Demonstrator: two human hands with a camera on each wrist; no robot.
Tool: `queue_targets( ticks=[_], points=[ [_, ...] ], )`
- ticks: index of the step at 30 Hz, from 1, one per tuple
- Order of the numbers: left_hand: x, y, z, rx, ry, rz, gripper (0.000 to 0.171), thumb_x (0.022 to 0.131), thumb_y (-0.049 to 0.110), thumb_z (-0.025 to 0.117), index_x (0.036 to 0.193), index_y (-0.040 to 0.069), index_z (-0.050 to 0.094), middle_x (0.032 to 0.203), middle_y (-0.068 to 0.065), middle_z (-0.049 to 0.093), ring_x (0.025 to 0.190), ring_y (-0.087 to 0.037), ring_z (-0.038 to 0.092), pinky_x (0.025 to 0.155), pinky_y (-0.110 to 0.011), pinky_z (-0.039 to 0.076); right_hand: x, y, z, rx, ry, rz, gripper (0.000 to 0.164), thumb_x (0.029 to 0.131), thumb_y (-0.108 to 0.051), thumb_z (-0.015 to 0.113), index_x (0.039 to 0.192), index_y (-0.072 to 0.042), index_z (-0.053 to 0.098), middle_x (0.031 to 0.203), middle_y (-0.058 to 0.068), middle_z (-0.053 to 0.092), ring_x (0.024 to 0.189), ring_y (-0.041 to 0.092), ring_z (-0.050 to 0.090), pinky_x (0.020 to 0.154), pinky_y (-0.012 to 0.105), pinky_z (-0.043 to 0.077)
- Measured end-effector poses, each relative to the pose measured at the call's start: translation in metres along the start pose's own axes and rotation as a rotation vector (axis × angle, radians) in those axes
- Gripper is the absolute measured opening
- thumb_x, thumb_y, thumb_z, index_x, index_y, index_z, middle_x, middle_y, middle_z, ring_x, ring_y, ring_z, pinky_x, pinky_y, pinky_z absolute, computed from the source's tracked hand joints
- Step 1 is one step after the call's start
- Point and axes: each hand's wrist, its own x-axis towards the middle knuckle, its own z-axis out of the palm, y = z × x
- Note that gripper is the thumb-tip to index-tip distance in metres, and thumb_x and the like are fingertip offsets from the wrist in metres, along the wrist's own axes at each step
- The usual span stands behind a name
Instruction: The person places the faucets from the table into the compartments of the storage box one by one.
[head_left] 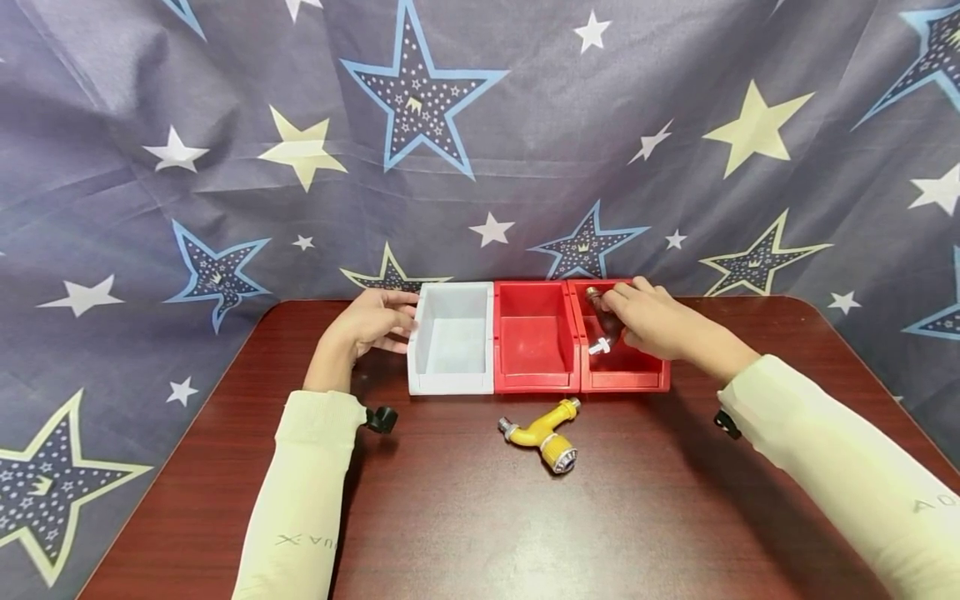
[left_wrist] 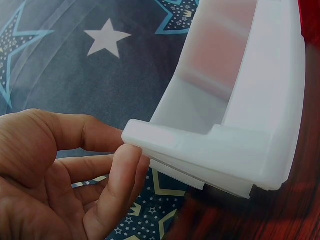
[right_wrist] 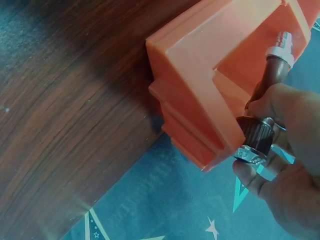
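Observation:
My right hand (head_left: 648,321) grips a dark brown tap (head_left: 608,321) with metal threaded ends, over the right red bin (head_left: 626,381). In the right wrist view the fingers and thumb are around the ribbed knob of the tap (right_wrist: 257,136), beside the bin wall (right_wrist: 187,75). My left hand (head_left: 372,321) is at the left side of the white bin (head_left: 452,383). In the left wrist view its fingertips touch the rim corner of the white bin (left_wrist: 170,137) from outside. A yellow tap (head_left: 542,432) with a ribbed knob lies on the table before the bins.
A middle red bin (head_left: 536,382) stands between the white bin and the right red bin, all side by side at the back of the brown table (head_left: 450,517). Behind them hangs a grey curtain (head_left: 247,183) with stars.

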Motion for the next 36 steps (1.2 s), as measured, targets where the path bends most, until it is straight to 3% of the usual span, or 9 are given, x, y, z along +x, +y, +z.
queue_targets(
  ticks=[6, 11, 24, 36],
  points=[
    [0.001, -0.001, 0.0, -0.004, -0.002, -0.001, 0.064, 0.091, -0.008, 0.06, 0.153, 0.0, 0.043, 0.143, -0.029, 0.052, 0.091, -0.026, 0.068, 0.071, -0.037, 0.064, 0.005, 0.0, 0.007, -0.003, -0.019, -0.011, 0.025, 0.079, 0.003, 0.075, 0.092, -0.012, 0.06, 0.095, 0.007, 0.059, 0.098, 0.035, 0.05, 0.075, 0.051, 0.048],
    [0.001, 0.0, 0.0, -0.011, -0.002, -0.007, 0.063, 0.091, -0.008, 0.06, 0.152, -0.001, 0.044, 0.143, -0.028, 0.053, 0.087, -0.023, 0.068, 0.07, -0.038, 0.064, 0.007, 0.0, 0.011, -0.002, -0.031, -0.023, 0.026, 0.078, 0.004, 0.076, 0.088, -0.013, 0.059, 0.091, 0.005, 0.059, 0.093, 0.033, 0.05, 0.075, 0.051, 0.049],
    [0.0, -0.001, 0.0, -0.007, 0.003, -0.009, 0.065, 0.091, -0.006, 0.061, 0.153, 0.0, 0.043, 0.144, -0.028, 0.051, 0.092, -0.027, 0.068, 0.071, -0.038, 0.064, 0.013, -0.007, 0.024, -0.019, -0.131, -0.013, 0.031, 0.079, -0.001, 0.083, 0.104, -0.009, 0.066, 0.102, 0.007, 0.065, 0.094, 0.029, 0.05, 0.077, 0.044, 0.049],
    [-0.001, 0.0, 0.001, 0.01, 0.01, 0.002, 0.064, 0.091, -0.006, 0.061, 0.153, 0.0, 0.044, 0.144, -0.028, 0.052, 0.091, -0.026, 0.068, 0.072, -0.038, 0.064, 0.015, -0.006, 0.028, -0.056, -0.134, -0.013, 0.031, 0.081, -0.004, 0.083, 0.108, -0.009, 0.068, 0.105, 0.008, 0.067, 0.099, 0.03, 0.054, 0.083, 0.047, 0.051]
  ],
)
